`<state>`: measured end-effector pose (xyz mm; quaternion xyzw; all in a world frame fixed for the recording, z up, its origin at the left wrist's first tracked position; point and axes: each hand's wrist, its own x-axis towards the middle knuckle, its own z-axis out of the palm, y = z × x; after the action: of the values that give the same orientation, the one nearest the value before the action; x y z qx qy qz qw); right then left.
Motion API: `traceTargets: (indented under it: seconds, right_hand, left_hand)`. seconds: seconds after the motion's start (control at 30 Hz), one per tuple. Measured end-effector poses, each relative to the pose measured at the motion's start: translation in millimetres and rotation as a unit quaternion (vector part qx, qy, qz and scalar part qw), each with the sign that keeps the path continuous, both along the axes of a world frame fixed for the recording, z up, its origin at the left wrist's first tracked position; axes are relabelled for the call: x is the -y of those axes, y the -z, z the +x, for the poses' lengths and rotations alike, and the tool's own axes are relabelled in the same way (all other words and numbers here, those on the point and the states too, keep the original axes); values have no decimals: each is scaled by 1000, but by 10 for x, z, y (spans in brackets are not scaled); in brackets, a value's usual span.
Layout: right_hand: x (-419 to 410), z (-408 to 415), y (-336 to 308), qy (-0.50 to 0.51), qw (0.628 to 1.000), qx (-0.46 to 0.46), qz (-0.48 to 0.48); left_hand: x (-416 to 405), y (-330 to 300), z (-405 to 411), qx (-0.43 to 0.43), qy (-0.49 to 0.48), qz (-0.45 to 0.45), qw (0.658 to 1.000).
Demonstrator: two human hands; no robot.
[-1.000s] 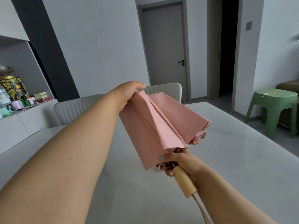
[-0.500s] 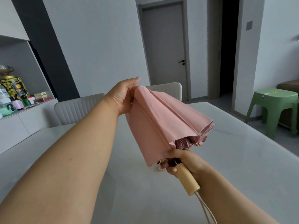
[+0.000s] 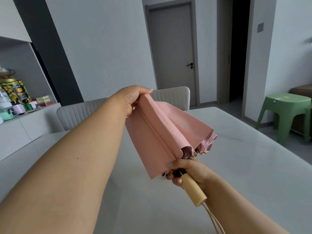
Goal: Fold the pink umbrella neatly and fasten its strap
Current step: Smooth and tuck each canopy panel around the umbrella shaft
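A home, plainly — a dining area. There's a pale marble-look table [image 3: 236,166] with padded, ribbed chairs [image 3: 170,98] pushed up on its far side, and a built-in white sideboard [image 3: 25,125] on the left crowded with tins, boxes and little bottles [image 3: 16,92]. Beyond, a grey interior door [image 3: 170,53] with a dark handle, a dim hallway opening beside it — and a green plastic stool [image 3: 287,114] standing against the right wall.

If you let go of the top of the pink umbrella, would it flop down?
Probably a bit. The pink umbrella has loose cloth folds that likely sag. Its ribs probably keep some shape. The right hand grips the wooden handle, so it shouldn't fall.
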<state>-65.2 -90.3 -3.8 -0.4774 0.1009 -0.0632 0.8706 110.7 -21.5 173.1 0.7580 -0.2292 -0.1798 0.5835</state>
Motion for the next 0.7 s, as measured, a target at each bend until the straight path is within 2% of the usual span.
traceTargets:
  seconds: [0.17, 0.3, 0.43, 0.63, 0.7]
  right_hand:
    - [26, -13, -29, -5, 1000, 7, -5]
    - [31, 2, -23, -5, 1000, 6, -7]
    - [16, -28, -35, -12, 1000, 17, 2]
    - [-1, -83, -100, -15, 1000, -12, 2]
    - [-12, -82, -116, -17, 1000, -18, 2]
  left_hand:
    - [-39, -55, 48, -45, 32, -16, 998]
    - [-61, -58, 115, 17, 56, -12, 998]
    - [-70, -41, 136, 8, 49, -64, 997]
    - [-138, -38, 124, 75, 66, 91, 991]
    - [-143, 19, 124, 97, 75, 110, 986]
